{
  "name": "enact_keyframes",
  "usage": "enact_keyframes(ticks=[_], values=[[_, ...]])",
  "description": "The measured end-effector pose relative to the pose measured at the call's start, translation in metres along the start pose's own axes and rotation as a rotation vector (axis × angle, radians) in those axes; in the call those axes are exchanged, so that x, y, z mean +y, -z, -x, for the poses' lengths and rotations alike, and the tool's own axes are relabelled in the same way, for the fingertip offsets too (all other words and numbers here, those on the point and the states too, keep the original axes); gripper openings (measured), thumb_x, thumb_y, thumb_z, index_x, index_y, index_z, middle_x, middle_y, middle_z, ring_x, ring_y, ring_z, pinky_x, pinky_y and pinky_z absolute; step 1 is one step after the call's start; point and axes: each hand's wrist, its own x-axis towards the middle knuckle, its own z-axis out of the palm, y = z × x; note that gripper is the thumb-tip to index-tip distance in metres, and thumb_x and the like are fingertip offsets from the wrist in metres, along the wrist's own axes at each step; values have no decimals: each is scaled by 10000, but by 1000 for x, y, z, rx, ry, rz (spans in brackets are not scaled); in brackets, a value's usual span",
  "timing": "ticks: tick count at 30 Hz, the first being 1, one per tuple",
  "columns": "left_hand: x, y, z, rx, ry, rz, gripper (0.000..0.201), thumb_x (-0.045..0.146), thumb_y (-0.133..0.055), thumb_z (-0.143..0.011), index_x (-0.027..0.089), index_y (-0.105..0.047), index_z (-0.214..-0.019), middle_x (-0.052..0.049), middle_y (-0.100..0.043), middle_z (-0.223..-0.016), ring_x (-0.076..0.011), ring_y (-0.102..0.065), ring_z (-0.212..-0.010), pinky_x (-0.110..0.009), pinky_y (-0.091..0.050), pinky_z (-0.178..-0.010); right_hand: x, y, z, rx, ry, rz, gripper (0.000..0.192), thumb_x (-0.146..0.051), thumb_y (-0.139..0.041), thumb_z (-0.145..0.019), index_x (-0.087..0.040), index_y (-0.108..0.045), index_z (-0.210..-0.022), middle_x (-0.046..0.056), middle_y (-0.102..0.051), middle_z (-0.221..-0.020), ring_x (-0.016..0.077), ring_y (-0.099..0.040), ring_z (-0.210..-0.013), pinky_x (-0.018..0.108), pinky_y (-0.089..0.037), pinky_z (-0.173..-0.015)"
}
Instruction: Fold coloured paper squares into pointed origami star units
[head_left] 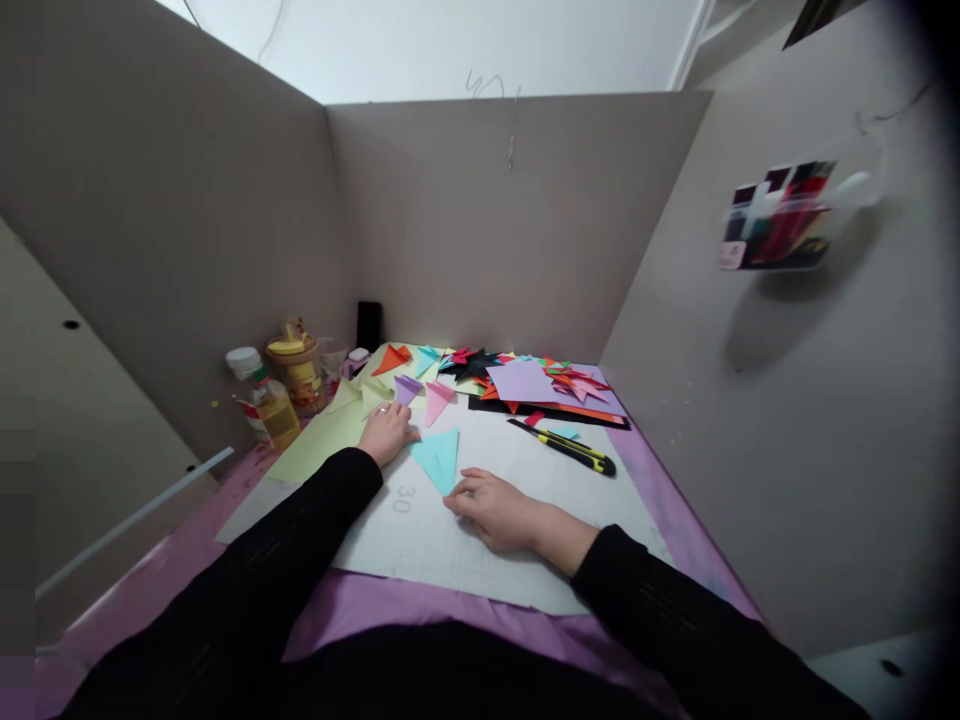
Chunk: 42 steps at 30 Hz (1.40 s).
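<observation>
A light blue folded paper triangle [439, 456] lies on a white cutting mat [525, 500]. My left hand [386, 432] rests flat at the triangle's upper left corner, its fingers touching the paper. Pressing on the mat at the triangle's lower tip is my right hand [495, 510], fingers curled down. Neither hand lifts anything. Both arms wear black sleeves.
Pink [437, 398] and purple [407, 388] folded triangles lie just beyond. A yellow-black utility knife [566, 446] lies right of the hands. A pile of coloured papers [536, 385] sits at the back, glue bottles [274, 400] at the left. Grey partition walls enclose the desk.
</observation>
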Motion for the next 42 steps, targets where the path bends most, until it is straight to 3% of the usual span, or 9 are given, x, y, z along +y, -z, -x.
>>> enact_keyframes(ticks=[7,9,12,14,19,25,31,36,42], values=[[0,37,3,258,238,78,265,154,-377,-876,117,-530,-1090,-171,-545,-1047,-287,-482,-1030,-392,-379,-843,2,0,-3,6,16,9,295,-128,-522,-763,-155,-586,-1050,76,-651,-861,183,-572,-948,401,-272,-1053],[13,50,21,243,7,242,280,161,-346,-893,136,-539,-1095,-137,-579,-1060,-233,-507,-1014,-356,-383,-888,2,1,-3,7,9,4,274,-130,-513,-769,-162,-590,-1030,74,-648,-864,181,-570,-949,405,-267,-1055],[41,59,59,-55,-486,393,272,299,-430,-893,216,-576,-1107,-79,-631,-1082,-200,-563,-1001,-321,-397,-910,1,0,-3,15,-8,7,194,-162,-513,-781,-172,-598,-954,76,-641,-885,175,-570,-939,396,-272,-1054],[57,57,80,-179,-630,382,374,390,-477,-871,227,-535,-1202,-102,-596,-1194,-243,-520,-1126,-374,-351,-982,2,-1,-3,22,-13,25,177,-172,-527,-771,-170,-594,-936,80,-638,-897,173,-570,-936,381,-277,-1053],[57,38,89,-253,-597,318,601,523,-471,-841,156,-445,-1315,-173,-496,-1314,-294,-434,-1239,-424,-301,-1035,2,-2,-2,16,-26,43,172,-177,-523,-778,-164,-593,-934,81,-632,-880,172,-570,-929,373,-279,-1056],[12,23,59,-309,-490,214,454,368,-317,-934,174,-407,-1335,-123,-412,-1396,-242,-347,-1306,-394,-302,-1037,0,0,-2,18,-50,-13,244,-172,-506,-803,-171,-603,-1027,79,-625,-868,176,-573,-914,395,-291,-1046],[-18,24,34,-296,-295,60,419,315,-387,-899,156,-467,-1279,-148,-467,-1348,-275,-403,-1264,-465,-299,-1026,1,-2,-1,32,-54,-68,316,-121,-518,-762,-169,-584,-1068,82,-650,-918,178,-592,-933,412,-279,-1059],[14,33,49,-12,-110,85,462,175,-351,-884,84,-401,-1334,-198,-383,-1396,-288,-328,-1310,-463,-263,-1051,3,-6,1,60,-63,-142,385,-74,-490,-738,-178,-543,-1105,99,-636,-1047,194,-570,-1036,442,-287,-1048],[63,27,82,-258,-531,333,607,440,-438,-873,153,-316,-1394,-142,-371,-1418,-274,-312,-1320,-408,-290,-1050,5,-12,0,103,-70,-183,300,-69,-489,-714,-173,-544,-991,84,-638,-958,195,-585,-939,388,-387,-967]])
